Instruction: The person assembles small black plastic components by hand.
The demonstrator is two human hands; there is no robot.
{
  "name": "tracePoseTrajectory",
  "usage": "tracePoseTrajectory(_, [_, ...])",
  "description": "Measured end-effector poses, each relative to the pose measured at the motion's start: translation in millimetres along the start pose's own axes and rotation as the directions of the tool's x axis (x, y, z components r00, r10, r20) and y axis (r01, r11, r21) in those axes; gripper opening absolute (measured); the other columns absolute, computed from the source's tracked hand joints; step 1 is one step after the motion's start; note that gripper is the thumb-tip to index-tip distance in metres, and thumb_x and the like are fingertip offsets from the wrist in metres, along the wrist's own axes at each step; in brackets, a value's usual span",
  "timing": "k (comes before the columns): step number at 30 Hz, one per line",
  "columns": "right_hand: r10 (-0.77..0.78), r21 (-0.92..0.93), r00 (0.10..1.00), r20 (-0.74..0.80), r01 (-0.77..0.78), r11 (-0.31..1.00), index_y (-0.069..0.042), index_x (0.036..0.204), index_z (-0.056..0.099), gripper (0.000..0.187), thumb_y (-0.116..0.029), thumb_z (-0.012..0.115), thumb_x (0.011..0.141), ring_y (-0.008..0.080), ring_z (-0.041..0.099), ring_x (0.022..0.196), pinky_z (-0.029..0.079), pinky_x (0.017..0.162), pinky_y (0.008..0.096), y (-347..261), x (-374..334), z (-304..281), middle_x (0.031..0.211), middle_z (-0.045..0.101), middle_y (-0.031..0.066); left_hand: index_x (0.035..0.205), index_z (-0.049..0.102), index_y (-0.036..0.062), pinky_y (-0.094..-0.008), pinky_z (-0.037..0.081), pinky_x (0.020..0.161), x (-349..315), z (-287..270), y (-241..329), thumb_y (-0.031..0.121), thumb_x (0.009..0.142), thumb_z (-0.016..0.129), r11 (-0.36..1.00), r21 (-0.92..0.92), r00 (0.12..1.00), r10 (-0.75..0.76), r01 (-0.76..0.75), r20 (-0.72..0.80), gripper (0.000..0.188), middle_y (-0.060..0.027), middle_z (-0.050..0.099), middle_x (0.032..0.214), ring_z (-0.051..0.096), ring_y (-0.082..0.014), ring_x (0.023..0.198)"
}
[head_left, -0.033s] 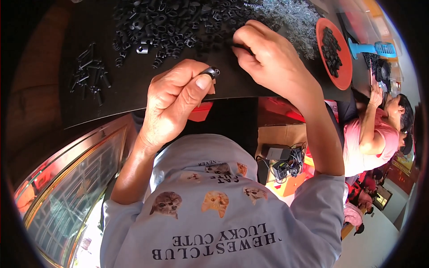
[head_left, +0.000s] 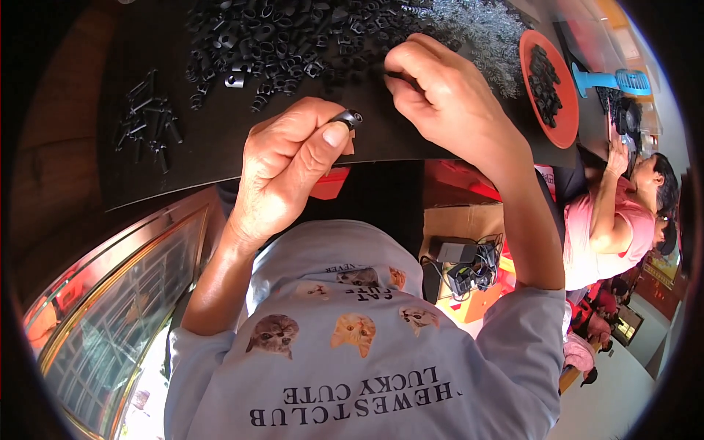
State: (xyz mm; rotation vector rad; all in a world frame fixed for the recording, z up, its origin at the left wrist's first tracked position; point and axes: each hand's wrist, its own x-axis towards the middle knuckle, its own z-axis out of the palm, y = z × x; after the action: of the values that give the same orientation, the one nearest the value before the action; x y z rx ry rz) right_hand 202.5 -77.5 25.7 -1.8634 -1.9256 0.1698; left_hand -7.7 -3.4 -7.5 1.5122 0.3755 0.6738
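Note:
Between thumb and forefinger, my left hand (head_left: pixel 282 169) pinches a small black tubular part (head_left: pixel 347 118) with a round hole in its end, held above the table's near edge. Off to its right, my right hand (head_left: pixel 455 99) is closed, with thumb and forefinger drawn together; whatever lies between the fingertips is hidden. Past both hands spreads a heap of small black hollow plastic parts (head_left: pixel 257 44). Beside my right hand's far side lies a pile of fine silvery springs (head_left: pixel 488 33).
Thin black pins (head_left: pixel 147 121) lie loose on the dark table (head_left: pixel 213 150) at the left. An orange-red bowl (head_left: pixel 566 125) holds small black pieces, with a blue handheld fan (head_left: pixel 594 79) beyond it. A co-worker in pink (head_left: pixel 612 227) sits at right. Below stands a carton (head_left: pixel 462 220) with cables.
My right hand has shifted very slightly to the right. My left hand and the black part in it stay in place.

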Motion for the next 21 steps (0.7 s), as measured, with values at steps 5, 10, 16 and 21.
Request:
tracePoseTrajectory(5, [-0.057, 0.122, 0.997, -0.048, 0.063, 0.991, -0.002, 0.091, 0.059, 0.007, -0.003, 0.062, 0.085, 0.0354, 0.061, 0.072, 0.049, 0.062, 0.0435, -5.2, -4.6, 0.3, 0.086, 0.056, 0.0125, 0.096, 0.065, -0.0024, -0.0226, 0.043, 0.059, -0.6, -0.6, -2.1, 0.014, 0.100, 0.058, 1.000, 0.002, 1.000, 0.010, -0.010, -0.008, 0.018, -0.0023, 0.061, 0.079, 0.049, -0.0066, 0.064])
tracePoseTrajectory(10, [-0.046, 0.289, 0.994, -0.098, 0.072, 0.955, -0.002, 0.092, 0.061, 0.008, -0.001, 0.064, 0.085, 0.0325, 0.058, 0.067, 0.046, 0.059, 0.0403, -16.7, -7.7, -3.3, 0.082, 0.055, 0.0123, 0.096, 0.065, -0.0021, -0.0227, 0.042, 0.058, -0.7, 0.0, 0.3, 0.015, 0.100, 0.058, 1.000, 0.020, 1.000, -0.004, 0.004, -0.014, 0.019, -0.0018, 0.061, 0.079, 0.048, -0.0066, 0.063])
tracePoseTrajectory(16, [-0.075, 0.388, 0.975, -0.211, 0.154, 0.909, -0.001, 0.092, 0.060, 0.011, 0.003, 0.066, 0.083, 0.0281, 0.055, 0.062, 0.044, 0.055, 0.0368, -28.6, -11.8, -2.8, 0.078, 0.053, 0.0110, 0.094, 0.065, -0.0016, -0.0222, 0.041, 0.057, -0.5, 0.2, -1.9, 0.017, 0.100, 0.058, 1.000, 0.025, 1.000, 0.003, -0.003, -0.005, 0.021, -0.0011, 0.060, 0.077, 0.048, -0.0058, 0.062])
tracePoseTrajectory(21, [-0.009, 0.480, 0.989, -0.151, 0.081, 0.873, -0.002, 0.093, 0.058, 0.014, 0.005, 0.065, 0.082, 0.0228, 0.054, 0.060, 0.043, 0.053, 0.0334, -34.7, -20.6, -4.8, 0.077, 0.054, 0.0093, 0.094, 0.063, -0.0009, -0.0224, 0.041, 0.055, -0.3, 1.3, 0.2, 0.018, 0.101, 0.057, 1.000, 0.030, 1.000, -0.008, 0.008, 0.009, 0.021, 0.0012, 0.058, 0.070, 0.046, -0.0052, 0.059])
